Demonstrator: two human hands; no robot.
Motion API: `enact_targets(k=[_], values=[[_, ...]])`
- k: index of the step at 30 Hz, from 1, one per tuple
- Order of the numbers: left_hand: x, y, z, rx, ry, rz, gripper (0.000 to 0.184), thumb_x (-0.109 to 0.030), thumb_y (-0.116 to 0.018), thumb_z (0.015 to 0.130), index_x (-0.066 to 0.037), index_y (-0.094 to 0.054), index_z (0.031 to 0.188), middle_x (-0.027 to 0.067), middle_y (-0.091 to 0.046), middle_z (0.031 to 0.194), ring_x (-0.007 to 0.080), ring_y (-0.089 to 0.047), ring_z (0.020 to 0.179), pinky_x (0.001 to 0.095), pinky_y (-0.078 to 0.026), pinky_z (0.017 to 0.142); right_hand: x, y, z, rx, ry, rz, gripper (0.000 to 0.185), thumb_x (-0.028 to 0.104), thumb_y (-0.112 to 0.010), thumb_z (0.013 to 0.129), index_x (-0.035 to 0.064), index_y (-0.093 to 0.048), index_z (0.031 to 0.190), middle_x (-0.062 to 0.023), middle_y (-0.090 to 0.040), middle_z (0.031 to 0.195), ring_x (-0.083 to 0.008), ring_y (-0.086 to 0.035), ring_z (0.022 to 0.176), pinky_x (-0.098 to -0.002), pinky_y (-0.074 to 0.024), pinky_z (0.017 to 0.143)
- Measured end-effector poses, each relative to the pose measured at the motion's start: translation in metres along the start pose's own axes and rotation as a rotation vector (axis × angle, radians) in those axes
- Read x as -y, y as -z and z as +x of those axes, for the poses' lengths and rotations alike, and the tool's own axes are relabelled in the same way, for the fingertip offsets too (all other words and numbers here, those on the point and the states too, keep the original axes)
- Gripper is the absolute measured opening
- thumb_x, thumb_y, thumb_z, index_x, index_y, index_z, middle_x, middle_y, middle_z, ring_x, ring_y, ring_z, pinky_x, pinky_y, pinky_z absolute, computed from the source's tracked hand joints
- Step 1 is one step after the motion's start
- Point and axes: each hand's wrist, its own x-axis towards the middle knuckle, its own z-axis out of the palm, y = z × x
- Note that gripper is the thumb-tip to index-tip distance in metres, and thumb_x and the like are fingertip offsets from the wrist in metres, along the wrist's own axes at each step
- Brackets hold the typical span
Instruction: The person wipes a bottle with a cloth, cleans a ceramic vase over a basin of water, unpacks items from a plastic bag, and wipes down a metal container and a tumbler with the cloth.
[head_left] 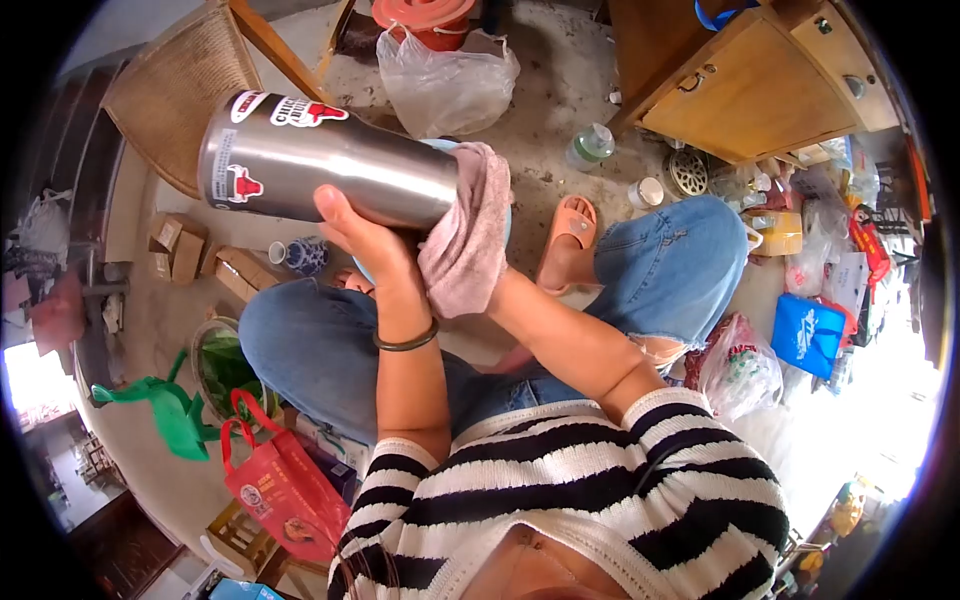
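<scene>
A stainless steel tumbler (330,165) with red and black stickers lies tilted on its side in the air above my lap. My left hand (370,235) is wrapped under it near its right end, thumb up along the side. A pinkish-grey cloth (468,235) covers that right end, so the tumbler's mouth is hidden. My right forearm (575,335) reaches into the cloth; the right hand's fingers are covered by it, and the hand holds the cloth against the tumbler. Behind them shows a sliver of a light blue rim (440,145), mostly hidden.
A white plastic bag (445,80) and red bucket (430,20) stand ahead. A wooden cabinet (730,105) is at the right, with a plastic bottle (590,147) near it. A wicker chair (180,85), cardboard boxes (180,247) and a red bag (290,485) are on the left.
</scene>
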Motion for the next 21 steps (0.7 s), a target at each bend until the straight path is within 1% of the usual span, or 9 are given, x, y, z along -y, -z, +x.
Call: enact_targets(k=[6, 11, 12, 13, 15, 16, 18, 19, 21], values=[[0.000, 0.003, 0.005, -0.017, -0.050, -0.038, 0.079, -0.064, -0.049, 0.091, 0.004, -0.043, 0.132, 0.0171, -0.055, 0.124, 0.0283, -0.060, 0.108, 0.0426, -0.052, 0.091, -0.009, -0.002, -0.025, 0.128, -0.169, 0.183, 0.038, 0.028, -0.047, 0.101, 0.0081, -0.046, 0.134, -0.0079, -0.053, 0.124, -0.0190, -0.051, 0.111, -0.0290, -0.0410, 0.098], [0.007, 0.029, 0.014, 0.064, -0.045, -0.121, 0.077, -0.040, -0.072, 0.085, 0.005, -0.038, 0.136, 0.0166, -0.052, 0.128, 0.0260, -0.058, 0.111, 0.0406, -0.050, 0.095, -0.039, 0.016, -0.027, 0.286, -0.834, 0.490, 0.034, 0.025, -0.047, 0.102, 0.0089, -0.050, 0.132, -0.0064, -0.056, 0.123, -0.0175, -0.054, 0.109, -0.0287, -0.0461, 0.093], [0.016, 0.038, 0.019, 0.089, -0.076, -0.137, 0.081, -0.033, -0.078, 0.082, 0.005, -0.035, 0.139, 0.0167, -0.050, 0.130, 0.0252, -0.057, 0.112, 0.0397, -0.048, 0.097, -0.061, 0.026, -0.025, 0.395, -0.640, 0.243, 0.032, 0.021, -0.048, 0.102, 0.0075, -0.051, 0.131, -0.0077, -0.054, 0.127, -0.0172, -0.052, 0.113, -0.0292, -0.0444, 0.096], [0.028, 0.050, 0.021, 0.100, -0.130, -0.045, 0.091, -0.026, -0.086, 0.073, 0.006, -0.032, 0.139, 0.0165, -0.050, 0.131, 0.0252, -0.055, 0.114, 0.0397, -0.045, 0.100, -0.055, 0.039, -0.006, 0.348, -0.786, 0.197, 0.031, 0.022, -0.046, 0.103, 0.0078, -0.052, 0.130, -0.0065, -0.057, 0.123, -0.0171, -0.054, 0.111, -0.0286, -0.0460, 0.094], [0.011, 0.047, 0.016, 0.225, -0.243, 0.261, 0.098, -0.027, -0.089, 0.068, 0.006, -0.031, 0.140, 0.0170, -0.050, 0.131, 0.0253, -0.054, 0.115, 0.0398, -0.044, 0.100, -0.071, 0.064, 0.020, 0.111, -0.708, 0.379, 0.028, 0.017, -0.048, 0.100, 0.0041, -0.057, 0.124, -0.0062, -0.063, 0.114, -0.0172, -0.059, 0.104, -0.0291, -0.0489, 0.090], [0.006, 0.044, 0.011, 0.289, -0.292, 0.412, 0.101, -0.028, -0.090, 0.066, 0.006, -0.030, 0.140, 0.0172, -0.050, 0.131, 0.0253, -0.053, 0.116, 0.0398, -0.044, 0.100, -0.071, 0.072, 0.037, -0.074, -0.475, 0.600, 0.026, 0.012, -0.053, 0.096, 0.0000, -0.061, 0.118, -0.0071, -0.067, 0.109, -0.0175, -0.062, 0.100, -0.0301, -0.0502, 0.089], [0.001, 0.039, 0.004, 0.345, -0.410, 0.585, 0.112, -0.028, -0.093, 0.056, 0.002, -0.028, 0.141, 0.0190, -0.052, 0.128, 0.0294, -0.056, 0.115, 0.0404, -0.045, 0.097, -0.041, 0.104, 0.071, -0.174, -0.465, 0.464, 0.026, 0.004, -0.051, 0.094, -0.0016, -0.061, 0.117, -0.0075, -0.067, 0.111, -0.0164, -0.061, 0.102, -0.0293, -0.0494, 0.090], [-0.005, 0.037, -0.002, 0.387, -0.470, 0.683, 0.113, -0.028, -0.093, 0.055, 0.001, -0.028, 0.142, 0.0194, -0.053, 0.127, 0.0307, -0.056, 0.114, 0.0406, -0.046, 0.096, -0.043, 0.111, 0.083, -0.259, -0.439, 0.621, 0.028, -0.003, -0.050, 0.092, -0.0017, -0.060, 0.118, -0.0072, -0.067, 0.109, -0.0153, -0.061, 0.102, -0.0288, -0.0490, 0.091], [-0.006, 0.036, -0.008, 0.475, -0.471, 0.764, 0.111, -0.029, -0.092, 0.051, -0.001, -0.033, 0.141, 0.0203, -0.056, 0.123, 0.0361, -0.059, 0.110, 0.0416, -0.049, 0.091, -0.013, 0.132, 0.105, -0.192, -0.362, 0.591, 0.030, -0.006, -0.051, 0.089, -0.0020, -0.060, 0.118, -0.0081, -0.067, 0.109, -0.0153, -0.060, 0.103, -0.0296, -0.0485, 0.092]])
